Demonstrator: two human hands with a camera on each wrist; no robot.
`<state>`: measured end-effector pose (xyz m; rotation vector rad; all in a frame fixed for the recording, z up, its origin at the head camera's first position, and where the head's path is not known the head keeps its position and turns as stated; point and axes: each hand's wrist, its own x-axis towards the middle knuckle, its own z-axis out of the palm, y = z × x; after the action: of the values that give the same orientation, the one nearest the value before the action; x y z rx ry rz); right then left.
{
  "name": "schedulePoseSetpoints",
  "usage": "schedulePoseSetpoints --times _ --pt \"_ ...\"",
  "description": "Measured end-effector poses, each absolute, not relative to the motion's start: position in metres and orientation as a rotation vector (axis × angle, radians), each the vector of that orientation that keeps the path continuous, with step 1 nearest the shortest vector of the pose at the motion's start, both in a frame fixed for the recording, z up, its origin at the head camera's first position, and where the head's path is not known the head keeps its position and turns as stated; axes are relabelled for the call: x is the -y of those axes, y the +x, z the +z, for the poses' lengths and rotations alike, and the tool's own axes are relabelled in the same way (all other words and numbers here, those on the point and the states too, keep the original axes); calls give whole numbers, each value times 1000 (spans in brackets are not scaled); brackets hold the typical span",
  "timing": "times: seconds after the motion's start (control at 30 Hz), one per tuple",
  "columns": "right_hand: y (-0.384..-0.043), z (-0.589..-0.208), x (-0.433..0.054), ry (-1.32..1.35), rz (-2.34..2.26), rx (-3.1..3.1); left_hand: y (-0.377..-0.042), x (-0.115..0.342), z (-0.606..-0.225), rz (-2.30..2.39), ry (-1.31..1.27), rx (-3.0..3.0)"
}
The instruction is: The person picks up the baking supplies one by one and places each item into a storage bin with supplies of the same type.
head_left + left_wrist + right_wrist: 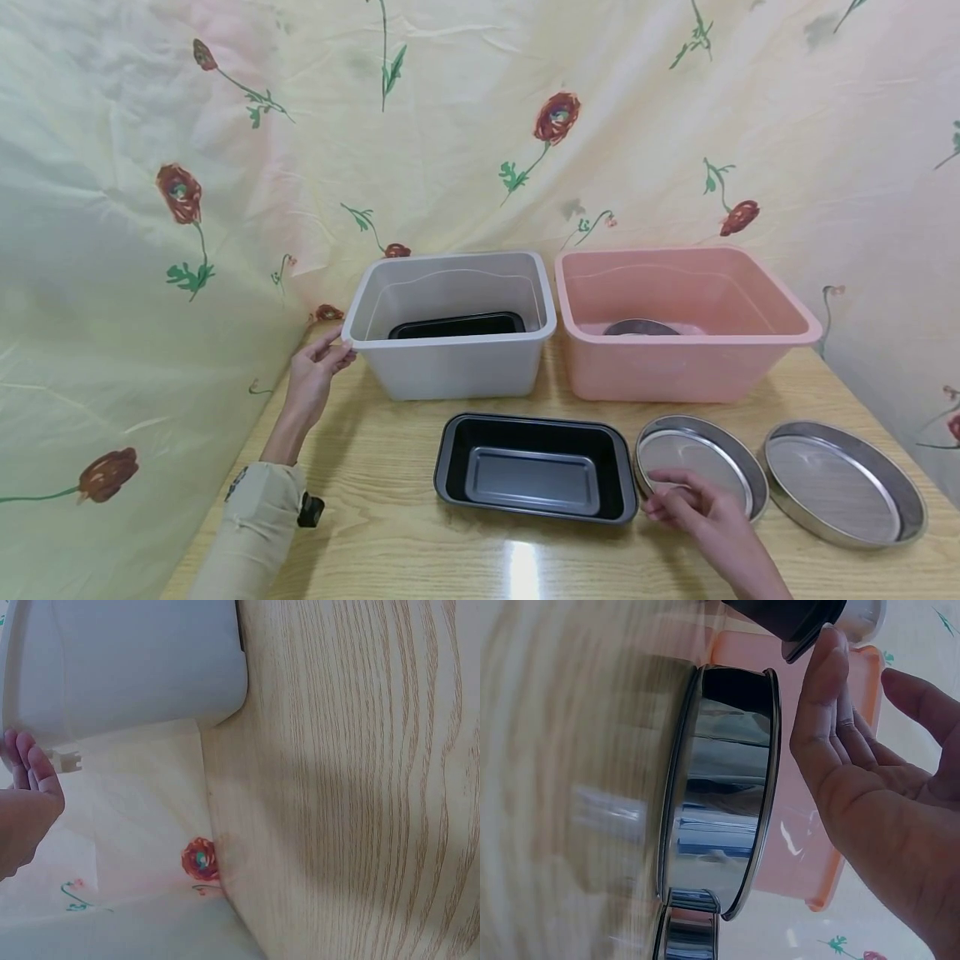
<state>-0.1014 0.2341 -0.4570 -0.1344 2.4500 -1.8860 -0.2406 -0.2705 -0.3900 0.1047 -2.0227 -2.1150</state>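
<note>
At the back left, my left hand (315,371) holds the front left corner of a light grey plastic bin (457,371) by its rim. In the left wrist view its fingertips (25,742) meet the underside of that rim; the thumb is hidden. A black loaf pan (531,512) lies inside-up in front of the bins. My right hand (708,521) hovers over the near edge of a round metal cake tin (697,450), beside the loaf pan's right end. Its thumb and fingers are apart, with nothing between them in the right wrist view.
A pink plastic bin (690,371) stands right of the grey one, with a round metal tin (641,327) inside. Another dark pan (457,325) lies in the grey bin. A second round tin (847,483) sits at the far right. Flowered cloth (465,125) hangs behind the wooden table (390,517).
</note>
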Motion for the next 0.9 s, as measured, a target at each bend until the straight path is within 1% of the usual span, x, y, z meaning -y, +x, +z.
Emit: schedulePoseSetpoints --times 0.33,0.63,0.9 --pt "-103 -460 -240 -273 -1834 -2347 -241 270 -390 -2118 115 2019" --pt "-105 -460 -236 -326 -1754 -2322 -241 271 -390 -2135 117 2001" --pt "-106 -464 -234 -433 -1709 -2315 -241 271 -390 -2133 115 1996"
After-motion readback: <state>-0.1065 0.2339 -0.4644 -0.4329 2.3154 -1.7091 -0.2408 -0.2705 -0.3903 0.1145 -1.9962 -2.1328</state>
